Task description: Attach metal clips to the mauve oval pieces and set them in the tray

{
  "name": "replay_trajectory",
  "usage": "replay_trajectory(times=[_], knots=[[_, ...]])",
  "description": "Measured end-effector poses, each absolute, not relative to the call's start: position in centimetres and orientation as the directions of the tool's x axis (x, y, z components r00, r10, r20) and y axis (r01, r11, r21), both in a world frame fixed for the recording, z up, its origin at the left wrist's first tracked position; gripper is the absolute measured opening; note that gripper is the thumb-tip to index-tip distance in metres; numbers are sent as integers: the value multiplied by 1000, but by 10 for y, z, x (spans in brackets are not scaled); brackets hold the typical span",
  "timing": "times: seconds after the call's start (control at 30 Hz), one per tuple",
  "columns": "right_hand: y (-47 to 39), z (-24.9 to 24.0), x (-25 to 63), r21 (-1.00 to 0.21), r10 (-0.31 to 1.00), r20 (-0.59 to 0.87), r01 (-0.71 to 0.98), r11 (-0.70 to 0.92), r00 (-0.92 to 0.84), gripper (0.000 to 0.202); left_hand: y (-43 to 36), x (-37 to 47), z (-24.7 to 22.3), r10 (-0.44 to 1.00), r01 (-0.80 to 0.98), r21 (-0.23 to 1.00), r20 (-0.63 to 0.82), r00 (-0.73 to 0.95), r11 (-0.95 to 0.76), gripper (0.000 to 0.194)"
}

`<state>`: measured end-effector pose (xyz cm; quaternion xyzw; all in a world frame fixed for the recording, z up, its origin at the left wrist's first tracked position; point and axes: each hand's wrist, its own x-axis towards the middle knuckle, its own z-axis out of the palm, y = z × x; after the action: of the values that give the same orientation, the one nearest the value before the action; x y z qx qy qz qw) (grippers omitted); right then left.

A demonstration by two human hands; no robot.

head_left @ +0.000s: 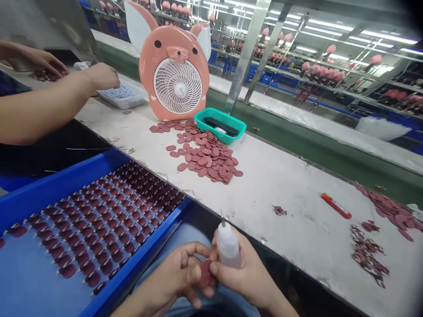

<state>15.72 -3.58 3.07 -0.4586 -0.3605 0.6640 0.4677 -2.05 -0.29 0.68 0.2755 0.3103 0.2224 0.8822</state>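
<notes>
My left hand [181, 273] is closed around a few dark red oval pieces [206, 275], held low over my lap. Pressed close beside it, my right hand [243, 268] grips a white squeeze bottle [228, 246] with a thin nozzle pointing up. The right thumb touches the edge of the oval pieces. On the bench ahead lies a loose heap of similar oval pieces [211, 156]. Small brown-and-white parts [368, 253] lie in a cluster at the right, with a little clump [279, 210] nearer the middle.
A blue tray [36, 290] at my left holds rows of assembled pieces. On the bench [280, 176] stand an orange animal-shaped fan [178, 75] and a green basket [243, 127]. A red cutter-like tool [336, 205] lies right. Another person's arms [49, 103] work at upper left.
</notes>
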Motion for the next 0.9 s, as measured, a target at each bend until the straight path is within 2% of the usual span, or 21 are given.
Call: replay_trajectory(times=[0.07,0.17,0.27,0.37,0.5,0.57,0.67,0.73,0.8,0.9], knots=[[-37,35,156,-924,951,-260,-244,-295,-165,42,-3,-18,8,503,-225,551,-427,751,804,57],[-42,40,160,-975,982,-187,-123,-184,12,48,-4,-17,11,516,-273,490,-474,713,828,57],[-52,46,171,-984,971,-123,101,-146,203,51,-4,-16,20,619,-360,517,-520,588,777,58],[-65,58,183,-954,951,-158,206,-216,265,44,-2,-11,33,700,-430,553,-540,467,714,52],[-78,70,197,-973,887,-64,171,-158,456,39,0,-2,47,726,-465,561,-580,369,685,49],[-82,69,202,-996,843,14,83,-36,537,43,-1,3,52,729,-472,562,-591,346,680,48],[-89,57,201,-978,812,140,-51,204,566,44,-4,8,57,751,-483,579,-566,341,656,47],[-96,48,193,-963,781,226,13,269,583,46,-7,10,59,770,-477,607,-544,333,635,46],[-105,42,182,-961,759,276,143,238,590,49,-10,10,61,785,-463,635,-528,324,618,44],[-116,40,168,-955,789,275,253,157,549,47,-11,10,63,792,-451,651,-512,332,610,41]])
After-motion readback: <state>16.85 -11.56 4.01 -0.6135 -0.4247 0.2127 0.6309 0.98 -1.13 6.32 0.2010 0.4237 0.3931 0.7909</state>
